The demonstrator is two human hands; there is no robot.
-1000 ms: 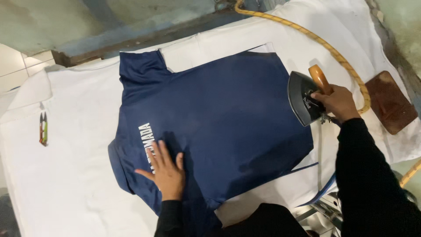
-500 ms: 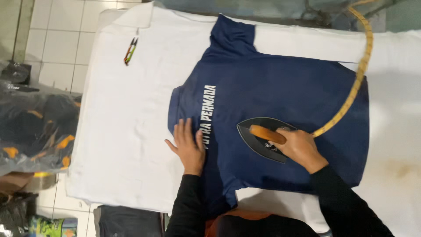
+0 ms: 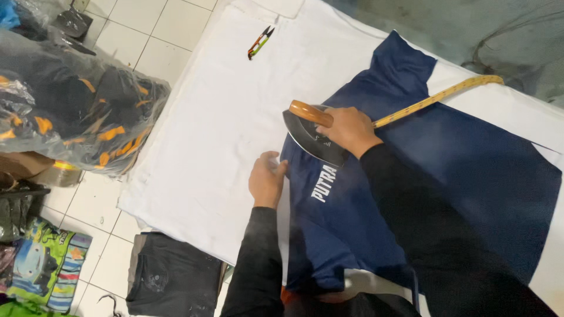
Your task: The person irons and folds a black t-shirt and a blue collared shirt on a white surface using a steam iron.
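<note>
A navy blue shirt (image 3: 470,170) with white lettering lies flat on a white padded ironing table (image 3: 223,129). My right hand (image 3: 346,130) grips the wooden handle of a dark iron (image 3: 314,138), which rests on the shirt's left edge near the sleeve. A yellow braided cord (image 3: 437,97) runs from the iron toward the upper right. My left hand (image 3: 267,179) presses flat at the shirt's left edge, just below the iron, with fingers together. Both arms wear black sleeves.
Small thread snips (image 3: 259,42) lie on the table's far left part. A clear plastic bag of dark and orange clothes (image 3: 70,100) sits on the tiled floor at left. A dark folded garment (image 3: 170,276) and colourful packages (image 3: 47,264) lie below the table's edge.
The iron has slid from the shirt's right side across to its left edge. My left hand has shifted to the shirt's edge beside the iron. The camera view has swung round.
</note>
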